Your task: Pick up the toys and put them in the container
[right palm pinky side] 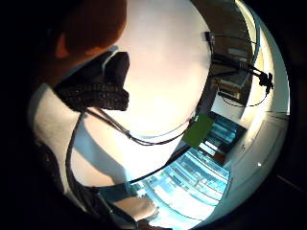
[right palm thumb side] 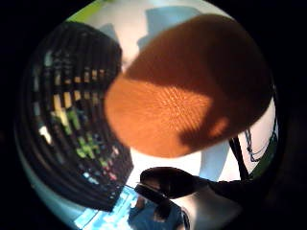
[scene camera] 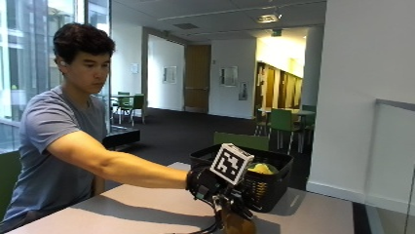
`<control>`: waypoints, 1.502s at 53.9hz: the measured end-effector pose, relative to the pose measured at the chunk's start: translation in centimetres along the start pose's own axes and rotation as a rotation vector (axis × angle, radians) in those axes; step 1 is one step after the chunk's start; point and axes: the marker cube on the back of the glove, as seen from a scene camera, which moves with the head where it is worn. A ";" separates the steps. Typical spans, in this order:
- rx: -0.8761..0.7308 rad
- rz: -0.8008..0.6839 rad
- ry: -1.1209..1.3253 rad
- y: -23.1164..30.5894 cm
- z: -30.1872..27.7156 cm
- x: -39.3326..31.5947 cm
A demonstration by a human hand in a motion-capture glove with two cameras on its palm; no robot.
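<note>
My gloved right hand (scene camera: 207, 187) reaches out over the table (scene camera: 123, 209), just in front of a black mesh basket (scene camera: 272, 190). Its fingers point down and curl round a rounded orange-brown toy (scene camera: 237, 225) low by the table top. That toy (right palm thumb side: 187, 91) fills much of the thumb side palm view, with the basket (right palm thumb side: 67, 120) right beside it and coloured toys showing through its mesh. A yellow-green toy (scene camera: 260, 168) lies in the basket. In the little finger side view the orange toy (right palm pinky side: 91, 24) sits by a gloved finger (right palm pinky side: 103, 88) above the pale table (right palm pinky side: 163, 62).
A green chair back (scene camera: 240, 140) stands behind the basket. A white wall (scene camera: 369, 97) rises close on the right of the table. Bare table top stretches from the basket toward the person.
</note>
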 end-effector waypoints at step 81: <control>0.683 0.195 -0.066 14.3 -23.3 1.2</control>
